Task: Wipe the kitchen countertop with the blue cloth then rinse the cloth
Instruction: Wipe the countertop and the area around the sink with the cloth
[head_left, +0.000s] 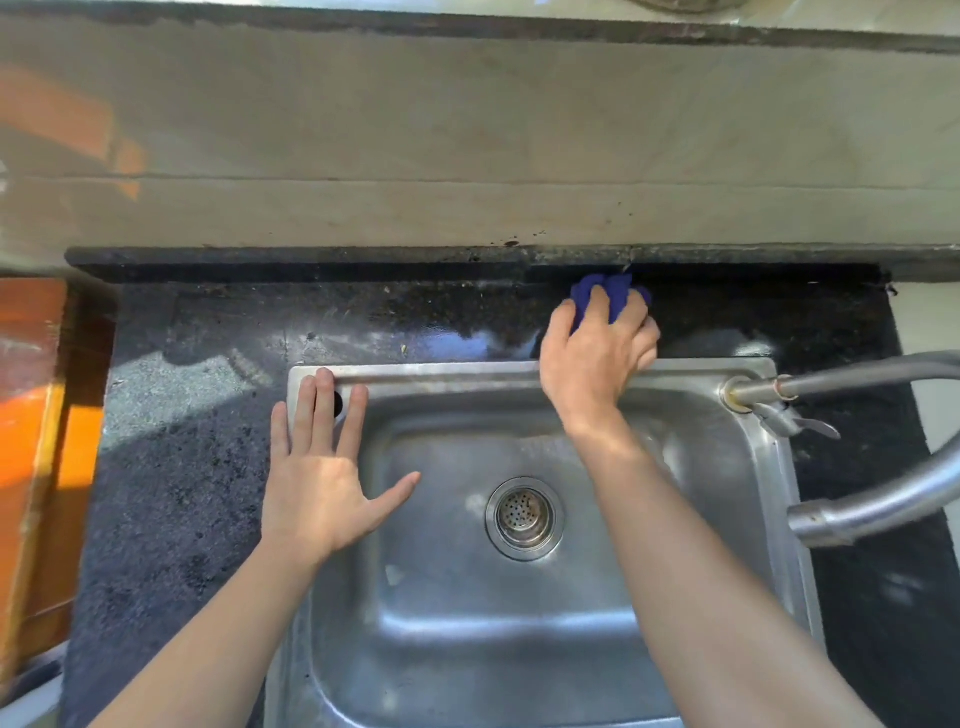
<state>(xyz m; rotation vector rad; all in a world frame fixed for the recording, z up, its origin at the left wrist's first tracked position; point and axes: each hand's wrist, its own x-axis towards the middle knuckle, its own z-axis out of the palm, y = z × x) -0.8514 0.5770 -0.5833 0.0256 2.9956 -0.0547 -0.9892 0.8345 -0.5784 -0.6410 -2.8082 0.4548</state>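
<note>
Now right hand (592, 358) reaches over sink (467, 372), fingers (597, 312) clenched on bunched cloth (615, 292), pressed on desk (218, 332) at back strip near wall. Left hand (322, 478) flat, fingers spread, on sink's left rim, grasping nothing.

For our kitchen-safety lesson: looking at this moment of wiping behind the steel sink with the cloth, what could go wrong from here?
1. The right hand presses the bunched blue cloth along the narrow back strip of the black speckled countertop; crumbs there could be pushed into the stainless steel sink and might clog its round drain strainer.
2. The left hand leans open on the sink's rim, which may be wet; it could slip.
3. The curved metal tap is close; an elbow might knock it.
</note>
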